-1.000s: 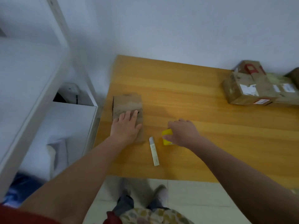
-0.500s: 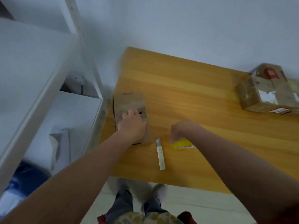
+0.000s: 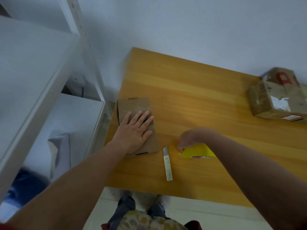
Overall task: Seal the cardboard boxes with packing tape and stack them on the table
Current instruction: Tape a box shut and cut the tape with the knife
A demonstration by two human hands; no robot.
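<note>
Left hand [image 3: 135, 131]: your fingers are straight and slightly spread, palm flat on the box [image 3: 132, 105]; nothing gripped. The box lies low and flat at the table's [image 3: 199, 97] left edge, near corner under your wrist.

Right hand [image 3: 189, 138]: your fingers curl down onto the yellow tape [image 3: 197, 151], which sits on the table to the right of the box, apart from it. The tape's outline is blurred and partly under your forearm.

A cutter [image 3: 167, 163] lies between box and tape, touching neither.

Taped boxes [image 3: 274, 100] sit together at the far right, against the wall. A white shelf [image 3: 33, 80] stands left of the table.
</note>
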